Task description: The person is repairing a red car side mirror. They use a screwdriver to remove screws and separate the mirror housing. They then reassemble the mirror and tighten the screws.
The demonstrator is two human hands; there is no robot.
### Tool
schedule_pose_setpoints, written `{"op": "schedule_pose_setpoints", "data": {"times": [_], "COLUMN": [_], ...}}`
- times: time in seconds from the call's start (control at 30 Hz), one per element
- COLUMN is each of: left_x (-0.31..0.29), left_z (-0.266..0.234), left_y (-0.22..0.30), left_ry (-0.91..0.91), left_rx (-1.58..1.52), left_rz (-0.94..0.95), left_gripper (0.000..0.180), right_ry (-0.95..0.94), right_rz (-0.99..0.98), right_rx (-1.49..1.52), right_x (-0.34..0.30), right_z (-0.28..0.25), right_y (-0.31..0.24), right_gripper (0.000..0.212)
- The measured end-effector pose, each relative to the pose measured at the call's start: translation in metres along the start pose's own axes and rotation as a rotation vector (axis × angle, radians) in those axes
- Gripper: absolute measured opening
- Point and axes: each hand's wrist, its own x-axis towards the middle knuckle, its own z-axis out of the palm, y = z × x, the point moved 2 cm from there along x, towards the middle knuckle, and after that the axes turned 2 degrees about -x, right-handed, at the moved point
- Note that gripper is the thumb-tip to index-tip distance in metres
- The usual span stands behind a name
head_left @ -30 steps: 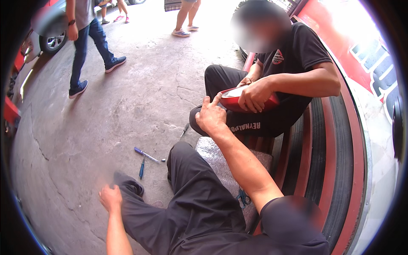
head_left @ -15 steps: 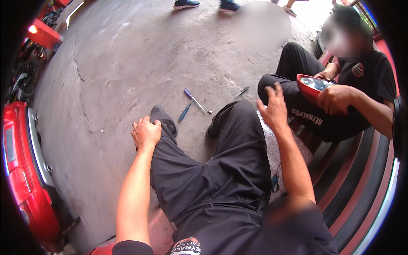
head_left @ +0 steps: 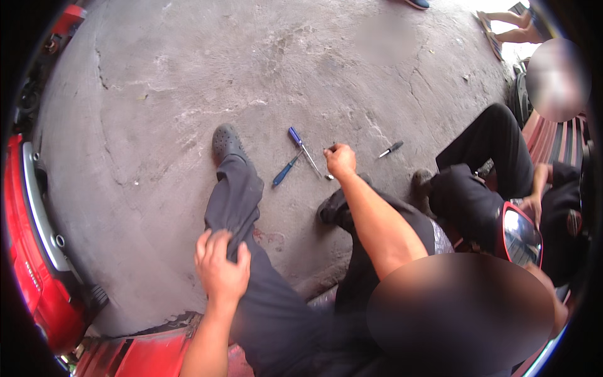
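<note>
My left hand [head_left: 223, 267] lies on my left trouser leg near the knee, fingers spread, holding nothing. Reaching down over the concrete, my right hand [head_left: 341, 161] has its fingers drawn together; a small dark bit shows at the fingertips, too small to name. Just beside that hand is a small metal piece [head_left: 329, 177], possibly a socket. Left of it, a screwdriver with a purple-blue handle [head_left: 295, 135] and a long shaft lies across the end of a blue-handled screwdriver [head_left: 285, 174]. A shorter dark-handled screwdriver [head_left: 392, 147] rests to the right.
A seated co-worker at right holds a red-framed car side mirror [head_left: 522, 239]. The striped bench [head_left: 556, 141] runs along the right side. At the left edge stands a red car bumper [head_left: 47, 276]. Another person's legs [head_left: 510, 26] show at the top right.
My right hand has come down from beside my right knee to the floor by the tools, its fingers closing. My left hand stays on my leg. The view has shifted as I lean forward.
</note>
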Motion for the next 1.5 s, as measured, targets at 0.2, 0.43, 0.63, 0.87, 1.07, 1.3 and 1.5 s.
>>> {"op": "schedule_pose_setpoints", "data": {"times": [0.2,0.43,0.63,0.87,1.07,1.3,1.5], "left_x": [0.021,0.036,0.038,0.035,0.033,0.025,0.02], "left_z": [-0.013,-0.025,-0.026,-0.028,-0.029,-0.022,-0.035], "left_y": [-0.011,-0.015,-0.016,-0.021,-0.023,-0.037,-0.03], "left_ry": [-0.109,-0.231,-0.26,-0.248,-0.27,-0.149,-0.158], "left_rx": [-0.105,-0.033,-0.037,-0.017,-0.033,-0.116,-0.163], "left_rz": [-0.052,-0.046,-0.071,-0.055,-0.076,-0.014,-0.117], "left_gripper": [0.03,0.036,0.034,0.033,0.036,0.032,0.034], "right_ry": [0.052,0.129,0.329,0.323,0.204,-0.062,-0.485], "right_rz": [0.129,0.067,0.127,0.116,0.141,0.153,0.341], "right_rx": [-0.008,-0.086,0.124,0.044,-0.196,0.094,0.87], "right_x": [0.073,0.096,0.111,0.15,0.154,0.149,0.09], "right_z": [0.101,0.15,0.153,0.126,0.116,0.113,0.145], "right_y": [0.034,0.077,0.096,0.087,0.076,0.092,0.077], "right_gripper": [0.032,0.03,0.026,0.031,0.035,0.028,0.019]}}
